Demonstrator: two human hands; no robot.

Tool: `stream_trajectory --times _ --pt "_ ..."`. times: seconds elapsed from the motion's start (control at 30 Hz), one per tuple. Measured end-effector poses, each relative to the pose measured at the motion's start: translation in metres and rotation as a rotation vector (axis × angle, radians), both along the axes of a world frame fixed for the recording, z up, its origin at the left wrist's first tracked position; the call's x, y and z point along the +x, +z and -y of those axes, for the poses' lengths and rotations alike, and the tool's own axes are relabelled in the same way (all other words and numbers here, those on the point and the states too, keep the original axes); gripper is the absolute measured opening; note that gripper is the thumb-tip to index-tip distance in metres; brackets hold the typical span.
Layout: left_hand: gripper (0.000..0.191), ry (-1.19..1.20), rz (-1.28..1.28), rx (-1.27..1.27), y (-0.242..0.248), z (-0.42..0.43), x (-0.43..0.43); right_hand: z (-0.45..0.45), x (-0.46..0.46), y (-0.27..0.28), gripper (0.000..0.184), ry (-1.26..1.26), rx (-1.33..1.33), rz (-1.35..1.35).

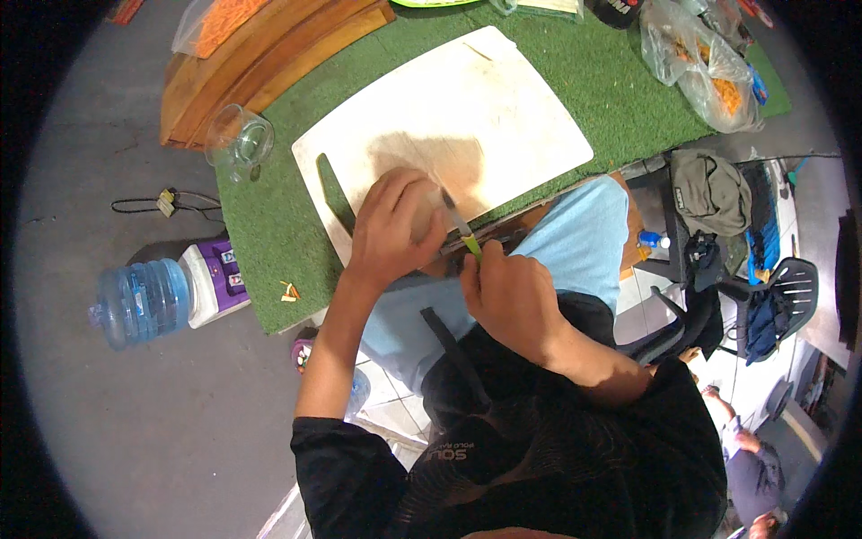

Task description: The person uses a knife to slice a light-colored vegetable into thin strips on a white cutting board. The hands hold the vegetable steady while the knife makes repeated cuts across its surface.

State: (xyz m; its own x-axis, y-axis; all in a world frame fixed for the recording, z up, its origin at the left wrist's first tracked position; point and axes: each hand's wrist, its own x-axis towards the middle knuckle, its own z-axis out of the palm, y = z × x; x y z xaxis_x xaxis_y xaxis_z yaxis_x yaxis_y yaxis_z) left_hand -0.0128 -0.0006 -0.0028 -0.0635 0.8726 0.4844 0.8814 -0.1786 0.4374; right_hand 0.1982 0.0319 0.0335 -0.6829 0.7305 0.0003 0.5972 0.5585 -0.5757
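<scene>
My left hand (397, 226) curls around a pale, rounded object (425, 210), mostly covered by the fingers, at the near edge of a white cutting board (539, 114). What the object is, I cannot tell. A knife with a yellow-green handle (473, 247) is gripped in my right hand (515, 296), over the board's near edge. Its blade points up and left, its tip close to the pale object and my left fingers. The board lies on a table covered with green artificial turf (269, 249), its slot-shaped handle hole at the left.
A clear plastic cup (240, 138) stands at the table's left edge, with orange and pale scraps (289, 292) nearer me. Bags of orange shreds (724, 94) (229, 23) lie at far right and far left. A large water bottle (143, 303) is beyond the left edge. Another person (751, 465) is at lower right.
</scene>
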Motion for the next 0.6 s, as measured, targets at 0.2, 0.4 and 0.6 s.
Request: stream_trajectory --times 0.2,0.4,0.6 --pt "0.032 -0.003 -0.037 0.004 0.003 0.0 0.002 -0.005 0.007 -0.005 0.03 -0.051 -0.014 -0.031" --pt "0.038 -0.012 -0.111 -0.057 0.006 0.0 0.002 -0.01 0.007 -0.005 0.03 -0.074 -0.005 -0.026" --pt "0.038 -0.019 -0.115 -0.072 0.006 0.0 0.001 -0.015 0.005 -0.007 0.029 -0.101 0.027 -0.046"
